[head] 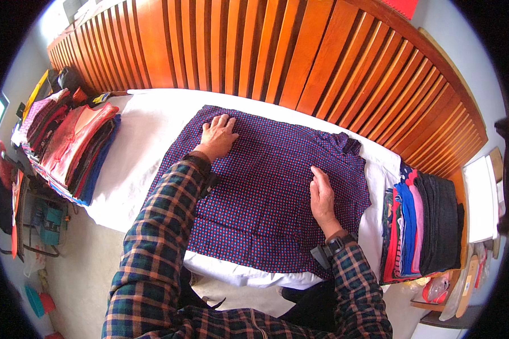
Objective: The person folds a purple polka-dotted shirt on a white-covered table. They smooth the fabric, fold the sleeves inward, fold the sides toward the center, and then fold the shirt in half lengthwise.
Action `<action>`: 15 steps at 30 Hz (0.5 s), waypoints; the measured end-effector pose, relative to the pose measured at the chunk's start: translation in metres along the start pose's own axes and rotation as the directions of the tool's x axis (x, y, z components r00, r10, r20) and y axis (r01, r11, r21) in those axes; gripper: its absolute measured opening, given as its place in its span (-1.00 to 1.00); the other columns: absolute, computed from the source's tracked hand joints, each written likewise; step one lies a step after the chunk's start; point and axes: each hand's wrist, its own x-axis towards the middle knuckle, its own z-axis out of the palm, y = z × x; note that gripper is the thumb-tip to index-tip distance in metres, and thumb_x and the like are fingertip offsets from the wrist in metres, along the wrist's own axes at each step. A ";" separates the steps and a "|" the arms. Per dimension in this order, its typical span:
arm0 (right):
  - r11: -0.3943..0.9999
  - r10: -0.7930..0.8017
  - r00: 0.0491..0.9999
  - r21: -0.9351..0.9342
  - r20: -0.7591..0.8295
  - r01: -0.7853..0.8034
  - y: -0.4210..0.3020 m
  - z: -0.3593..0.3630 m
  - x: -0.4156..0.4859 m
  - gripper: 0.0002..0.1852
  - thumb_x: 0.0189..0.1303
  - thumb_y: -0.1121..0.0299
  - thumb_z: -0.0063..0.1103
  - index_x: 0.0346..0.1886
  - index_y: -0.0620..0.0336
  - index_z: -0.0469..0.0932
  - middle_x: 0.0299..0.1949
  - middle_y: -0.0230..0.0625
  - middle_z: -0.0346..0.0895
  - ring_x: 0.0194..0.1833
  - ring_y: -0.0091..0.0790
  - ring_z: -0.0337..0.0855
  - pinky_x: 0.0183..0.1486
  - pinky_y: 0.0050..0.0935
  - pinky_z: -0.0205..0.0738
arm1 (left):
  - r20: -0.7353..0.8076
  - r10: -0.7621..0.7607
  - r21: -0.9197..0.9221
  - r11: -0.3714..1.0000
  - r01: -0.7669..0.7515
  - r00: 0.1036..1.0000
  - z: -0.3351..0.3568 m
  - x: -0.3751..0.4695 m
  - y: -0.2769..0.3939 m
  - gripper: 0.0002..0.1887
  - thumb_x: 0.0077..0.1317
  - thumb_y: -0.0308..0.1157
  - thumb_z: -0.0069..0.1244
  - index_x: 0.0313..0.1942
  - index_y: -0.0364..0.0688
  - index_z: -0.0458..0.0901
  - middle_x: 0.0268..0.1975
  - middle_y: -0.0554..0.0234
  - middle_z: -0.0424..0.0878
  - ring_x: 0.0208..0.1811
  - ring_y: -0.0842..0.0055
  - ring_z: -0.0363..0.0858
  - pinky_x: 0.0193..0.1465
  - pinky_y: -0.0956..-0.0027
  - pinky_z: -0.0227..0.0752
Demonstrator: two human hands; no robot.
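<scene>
A dark navy cloth garment (254, 182) with small red and pale dots lies spread on a white sheet (123, 156). My left hand (218, 135) rests on its upper left part, palm down, fingers apart. Over the garment's right part is my right hand (322, 195), held edge-on, its fingers close together and pointing away from me; whether it touches the cloth is hard to tell. Nothing shows in either hand. The garment's upper right corner (343, 142) is bunched up, and creases run across its lower part.
A slatted wooden headboard (237, 46) rises behind the sheet. Stacks of folded clothes stand at the left (72, 144) and right (432, 224). A white box-like object (479, 199) is at far right; a teal container (53, 224) sits at lower left.
</scene>
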 end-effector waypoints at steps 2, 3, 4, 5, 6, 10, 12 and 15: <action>0.999 -0.032 0.999 -0.016 -0.007 0.032 0.000 0.000 0.000 -0.58 0.39 0.55 -0.04 0.30 0.35 0.43 0.28 0.00 0.47 0.32 -0.03 0.48 0.40 -0.20 0.33 | -0.001 -0.027 0.007 1.000 0.027 1.000 -0.002 0.000 -0.005 -0.39 0.45 -0.08 -0.03 0.41 -0.13 0.32 0.46 0.05 0.27 0.51 0.17 0.17 0.44 -0.19 0.10; 1.000 -0.022 1.000 -0.002 -0.007 0.022 0.000 0.000 0.000 -0.58 0.39 0.55 -0.05 0.30 0.35 0.44 0.28 0.00 0.47 0.32 -0.03 0.48 0.40 -0.20 0.33 | 0.003 -0.035 0.010 0.999 0.035 0.999 -0.003 0.000 -0.007 -0.39 0.45 -0.08 -0.04 0.42 -0.13 0.30 0.47 0.04 0.25 0.52 0.16 0.16 0.44 -0.17 0.10; 0.999 -0.038 0.999 -0.023 -0.006 0.038 -0.001 0.000 0.000 -0.58 0.40 0.55 -0.06 0.30 0.34 0.44 0.28 0.00 0.47 0.32 -0.03 0.47 0.40 -0.21 0.33 | 0.019 -0.045 0.014 0.999 0.044 0.999 -0.004 0.000 -0.010 -0.38 0.46 -0.08 -0.05 0.43 -0.13 0.29 0.48 0.03 0.23 0.52 0.16 0.15 0.45 -0.15 0.09; 0.999 -0.037 0.999 -0.030 -0.003 0.037 -0.001 0.000 0.000 -0.58 0.41 0.54 -0.06 0.31 0.34 0.43 0.28 0.00 0.47 0.32 -0.03 0.47 0.40 -0.21 0.33 | 0.034 -0.055 0.018 0.998 0.054 0.998 -0.004 0.000 -0.012 -0.38 0.47 -0.08 -0.05 0.44 -0.14 0.27 0.49 0.03 0.21 0.53 0.16 0.14 0.46 -0.13 0.09; 1.000 -0.018 1.000 -0.026 0.000 0.018 -0.001 0.000 0.000 -0.59 0.42 0.53 -0.07 0.31 0.34 0.43 0.29 -0.01 0.47 0.32 -0.03 0.47 0.40 -0.21 0.33 | 0.035 -0.051 0.023 0.998 0.050 0.998 -0.004 0.000 -0.014 -0.38 0.47 -0.09 -0.06 0.45 -0.15 0.27 0.49 0.03 0.22 0.53 0.16 0.14 0.48 -0.11 0.07; 0.999 -0.006 1.000 -0.046 0.007 0.006 -0.002 0.000 0.000 -0.59 0.44 0.48 -0.09 0.31 0.33 0.44 0.29 -0.01 0.46 0.33 -0.03 0.46 0.40 -0.21 0.33 | -0.013 -0.075 0.015 0.997 0.075 0.997 -0.002 0.002 -0.020 -0.40 0.47 -0.09 -0.05 0.42 -0.14 0.31 0.49 0.04 0.25 0.54 0.18 0.14 0.47 -0.13 0.09; 0.999 0.004 1.000 -0.034 0.011 -0.004 -0.003 0.000 0.000 -0.59 0.45 0.47 -0.09 0.32 0.33 0.44 0.30 -0.01 0.45 0.33 -0.04 0.46 0.40 -0.21 0.33 | -0.021 -0.091 0.024 0.995 0.092 0.996 -0.001 0.004 -0.023 -0.40 0.47 -0.09 -0.06 0.42 -0.14 0.31 0.50 0.04 0.24 0.54 0.18 0.14 0.47 -0.12 0.08; 0.999 -0.011 1.000 -0.037 0.011 0.011 -0.003 0.000 0.000 -0.59 0.44 0.49 -0.08 0.31 0.32 0.44 0.30 -0.02 0.45 0.33 -0.04 0.46 0.40 -0.21 0.33 | -0.026 -0.115 0.049 0.992 0.116 0.993 -0.001 0.006 -0.027 -0.40 0.48 -0.08 -0.07 0.43 -0.14 0.30 0.49 0.04 0.25 0.53 0.18 0.16 0.47 -0.11 0.09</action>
